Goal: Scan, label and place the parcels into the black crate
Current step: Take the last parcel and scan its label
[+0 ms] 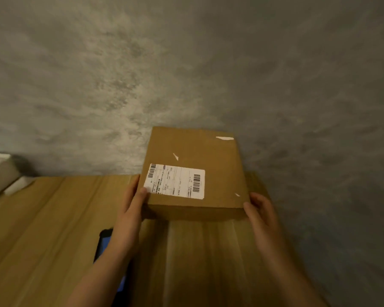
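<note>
**Brown box gripped at both near corners**

Square brown corrugated-cardboard parcel point(196, 171), flat matte top, crisp edges, held over the far edge of a tan wood-grain tabletop point(53, 229). On its top, a white rectangular paper shipping label point(174, 181) with a barcode at each end and fine print too blurred to read; also three small pale scraps of torn tape or paper. Behind, a rough, mottled grey wall point(120, 74).

Left hand point(132, 202) clasping the parcel's near-left corner: thumb bent over the top edge onto the label's corner, fingers laid along the left side. Right hand point(261, 208) clasping the near-right corner: thumb against the front edge, fingers curled round the right side, their tips hidden.

Under the left forearm, a dark-cased device with a glowing blue screen point(103, 247), flat on the table. At far left, a blurred pale object point(0, 171).
</note>
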`<state>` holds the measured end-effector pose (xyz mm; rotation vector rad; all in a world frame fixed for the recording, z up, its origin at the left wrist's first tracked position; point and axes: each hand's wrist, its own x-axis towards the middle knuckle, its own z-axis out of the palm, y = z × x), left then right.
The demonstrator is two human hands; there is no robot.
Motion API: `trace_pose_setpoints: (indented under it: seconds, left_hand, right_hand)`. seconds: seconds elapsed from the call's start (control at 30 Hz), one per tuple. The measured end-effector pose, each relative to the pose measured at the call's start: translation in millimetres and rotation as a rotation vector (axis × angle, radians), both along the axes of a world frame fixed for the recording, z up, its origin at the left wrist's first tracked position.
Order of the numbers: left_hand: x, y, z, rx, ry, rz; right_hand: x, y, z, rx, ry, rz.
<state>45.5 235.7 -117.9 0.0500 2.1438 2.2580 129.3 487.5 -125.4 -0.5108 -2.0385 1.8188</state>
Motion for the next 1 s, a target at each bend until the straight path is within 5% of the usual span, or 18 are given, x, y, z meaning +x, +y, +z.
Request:
trace_pose_setpoints:
  seconds: [0.27, 0.4, 0.53, 0.7, 1.0]
  left_hand:
    - [-4.8, -107.7, 15.6, -0.005, 0.017, 0.325]
    - [-16.1, -171.4, 18.0, -0.038, 0.016, 0.323]
    - [-29.3, -226.2, 19.4, -0.053, 0.000, 0.251]
    - [-50.0, -281.4, 18.9, -0.028, -0.037, 0.205]
    - [-82.2, -356.8, -3.2, 0.011, -0.046, -0.003]
  right_hand:
    - [-51.1, -57.2, 9.4, -0.099, 0.064, 0.187]
    - [-92.5, -74.1, 20.0, -0.104, 0.009, 0.174]
    - [-110.9, -107.6, 30.1, -0.237, -0.120, 0.420]
    - [-103.4, -162.6, 42.5, -0.152, -0.238, 0.661]
    - [-79.8, -280.7, 23.8, -0.333, -0.193, 0.329]
